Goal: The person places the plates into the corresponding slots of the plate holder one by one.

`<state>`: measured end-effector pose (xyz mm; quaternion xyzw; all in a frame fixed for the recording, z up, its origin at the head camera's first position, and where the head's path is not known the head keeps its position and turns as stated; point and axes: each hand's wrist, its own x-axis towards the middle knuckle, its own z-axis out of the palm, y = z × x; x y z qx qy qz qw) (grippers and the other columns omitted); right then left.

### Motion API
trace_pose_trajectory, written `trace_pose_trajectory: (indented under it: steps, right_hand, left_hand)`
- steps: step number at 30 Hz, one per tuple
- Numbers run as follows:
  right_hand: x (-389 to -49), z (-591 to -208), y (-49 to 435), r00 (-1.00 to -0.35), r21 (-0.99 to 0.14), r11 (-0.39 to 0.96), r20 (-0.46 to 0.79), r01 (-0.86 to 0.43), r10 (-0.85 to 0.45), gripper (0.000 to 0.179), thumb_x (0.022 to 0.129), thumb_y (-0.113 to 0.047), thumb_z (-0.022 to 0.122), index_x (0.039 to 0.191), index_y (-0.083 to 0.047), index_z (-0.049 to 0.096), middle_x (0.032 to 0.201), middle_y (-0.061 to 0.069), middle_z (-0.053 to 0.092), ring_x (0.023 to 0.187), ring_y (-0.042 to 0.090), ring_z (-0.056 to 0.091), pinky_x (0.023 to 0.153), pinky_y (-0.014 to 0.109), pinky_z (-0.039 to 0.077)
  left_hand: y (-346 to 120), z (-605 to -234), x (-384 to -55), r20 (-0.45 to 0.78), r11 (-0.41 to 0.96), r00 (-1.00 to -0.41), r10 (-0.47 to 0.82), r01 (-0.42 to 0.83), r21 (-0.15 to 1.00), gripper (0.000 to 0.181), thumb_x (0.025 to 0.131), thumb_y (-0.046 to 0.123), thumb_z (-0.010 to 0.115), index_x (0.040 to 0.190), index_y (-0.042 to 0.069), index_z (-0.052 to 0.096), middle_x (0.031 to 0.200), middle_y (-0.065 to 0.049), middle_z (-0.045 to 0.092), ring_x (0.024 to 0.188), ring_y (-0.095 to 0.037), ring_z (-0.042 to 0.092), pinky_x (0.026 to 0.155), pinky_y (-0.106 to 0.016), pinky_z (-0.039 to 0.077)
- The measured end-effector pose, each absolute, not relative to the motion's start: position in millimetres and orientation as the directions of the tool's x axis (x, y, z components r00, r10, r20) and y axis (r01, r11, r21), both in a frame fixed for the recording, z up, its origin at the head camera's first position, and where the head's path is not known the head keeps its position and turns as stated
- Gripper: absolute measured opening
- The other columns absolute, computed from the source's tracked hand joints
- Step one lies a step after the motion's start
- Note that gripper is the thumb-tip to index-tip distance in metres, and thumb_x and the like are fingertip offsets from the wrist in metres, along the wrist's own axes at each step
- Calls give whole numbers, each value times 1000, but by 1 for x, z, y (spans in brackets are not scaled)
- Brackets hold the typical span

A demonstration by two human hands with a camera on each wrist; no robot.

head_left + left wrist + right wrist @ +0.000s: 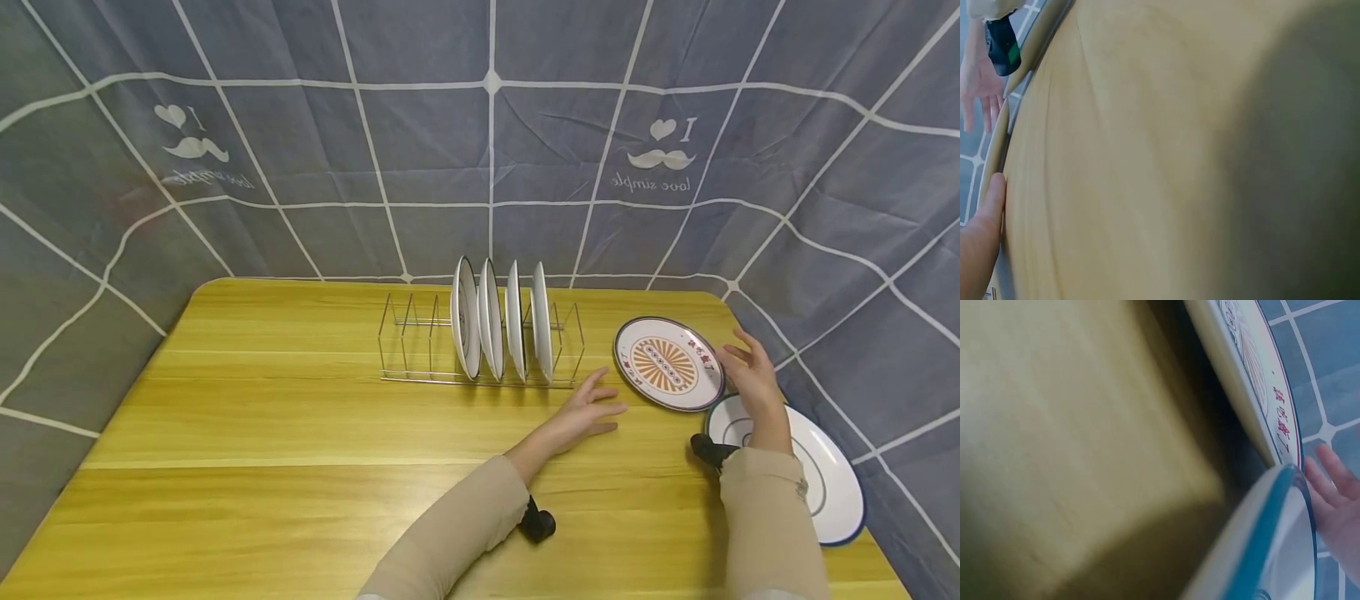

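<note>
A round plate with an orange sunburst and red lettering lies on the table at the right. My right hand is at its right rim, fingers spread and loosely bent; in the right wrist view the same hand shows beside the rims of two plates. Under my right forearm lies a larger white plate with a blue rim, its left part overlapped by my arm. On the other side, my left hand reaches toward the patterned plate with fingers extended, a gap between fingertips and rim. Neither hand holds anything.
A wire dish rack stands at the back middle of the wooden table. Several plates stand upright in its right-hand slots. Behind the table hangs a grey curtain with white lines, which also borders the right side.
</note>
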<state>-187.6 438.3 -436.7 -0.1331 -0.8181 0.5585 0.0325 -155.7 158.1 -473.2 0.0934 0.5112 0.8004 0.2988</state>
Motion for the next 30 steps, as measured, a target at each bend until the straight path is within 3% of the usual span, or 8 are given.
trace_pose_trajectory:
  steps: [5,9,11,15,18,21,25,30]
  right_hand:
    - [-195,-438,439,-970,-861,455,-158,226,183,70,96,-42,36,147,-11,1,144,32,17,128,42,27,103,44,34]
    - [-197,-439,441,-976,-850,479,-182,217,120,71,96,-43,34,146,-9,-3,142,36,17,117,34,41,86,22,45]
    - [-198,-438,441,-979,-854,479,-192,204,75,71,97,-42,34,146,-7,-3,141,37,16,111,28,44,73,11,41]
    - [-198,-436,439,-978,-850,494,-208,184,7,70,97,-40,33,145,-3,-3,140,39,15,111,33,42,69,9,41]
    - [-198,-437,439,-976,-838,517,-215,172,-25,67,98,-34,36,144,2,2,136,41,19,99,19,51,69,10,42]
    - [-199,-437,439,-975,-806,570,-220,158,-41,64,98,-25,41,143,5,8,133,41,24,96,15,50,80,23,47]
    - [-199,-439,437,-972,-780,604,-233,165,-36,60,96,-17,45,143,5,14,134,39,21,119,45,31,98,54,35]
    - [-199,-441,436,-970,-796,577,-241,180,-30,59,94,-13,48,142,5,19,138,37,17,126,47,18,103,59,25]
  left_hand:
    - [165,-474,-158,-171,-318,-805,568,-407,856,69,90,7,56,146,20,19,139,-17,33,119,-32,45,96,-45,44]
    - [167,-475,-161,-176,-333,-799,575,-425,841,70,90,7,55,147,22,17,141,-16,30,121,-33,44,95,-45,44]
    - [169,-475,-162,-176,-341,-796,580,-433,835,71,90,8,55,147,23,16,143,-17,28,121,-33,44,95,-45,44]
    - [170,-474,-164,-185,-357,-793,580,-452,817,72,90,8,55,147,25,15,147,-18,21,121,-33,44,94,-46,45]
    - [171,-475,-165,-195,-382,-800,567,-465,798,73,90,6,55,148,25,14,148,-18,18,121,-33,45,93,-46,45]
    - [171,-476,-165,-193,-413,-808,557,-471,779,74,90,4,54,148,23,11,148,-19,16,121,-33,44,93,-47,45]
    - [171,-478,-165,-191,-432,-815,546,-470,770,78,90,3,54,148,25,8,148,-21,12,119,-34,45,93,-47,45]
    - [174,-480,-164,-208,-447,-840,502,-458,769,84,86,-1,57,148,27,7,145,-21,17,110,-33,52,88,-45,49]
